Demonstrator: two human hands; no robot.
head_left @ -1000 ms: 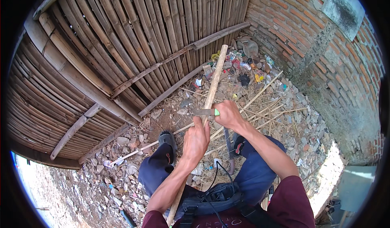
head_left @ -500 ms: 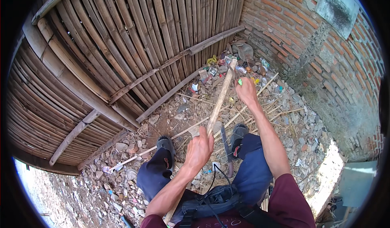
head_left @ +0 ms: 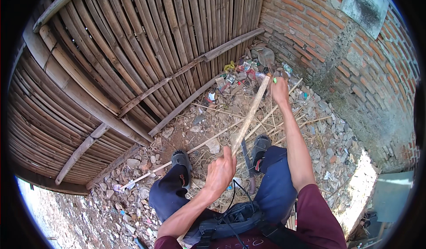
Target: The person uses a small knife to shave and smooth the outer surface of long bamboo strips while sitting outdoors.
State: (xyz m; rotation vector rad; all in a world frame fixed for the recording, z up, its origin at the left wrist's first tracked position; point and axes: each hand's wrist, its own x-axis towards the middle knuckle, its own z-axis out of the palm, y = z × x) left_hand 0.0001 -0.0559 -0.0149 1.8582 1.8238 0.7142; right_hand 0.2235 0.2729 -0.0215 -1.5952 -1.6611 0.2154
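My left hand (head_left: pixel 220 172) is closed round the near part of a long, pale bamboo strip (head_left: pixel 251 115). The strip slants up and away to the right over the ground. Beside its far end is my right hand (head_left: pixel 280 90), closed on a small knife (head_left: pixel 270 75) whose slim dark blade is hard to make out. A bright green spot shows at those fingers. The grip itself is mostly hidden in my hand. Between my shoes, a machete-like tool (head_left: pixel 246 160) with a dark blade lies on the ground, its handle towards me.
A bamboo slat fence (head_left: pixel 168 40) rises at the left and meets a brick wall (head_left: pixel 306 31) at the far corner. Litter (head_left: pixel 248 69) is heaped there. Thin sticks (head_left: pixel 195 149) and straw lie across the stony ground. A grey panel (head_left: pixel 392 196) stands at the right.
The bamboo strip's far end has swung right and a little nearer. My right hand has moved right and slightly farther away with the knife. My left hand has dropped slightly nearer, still gripping the strip.
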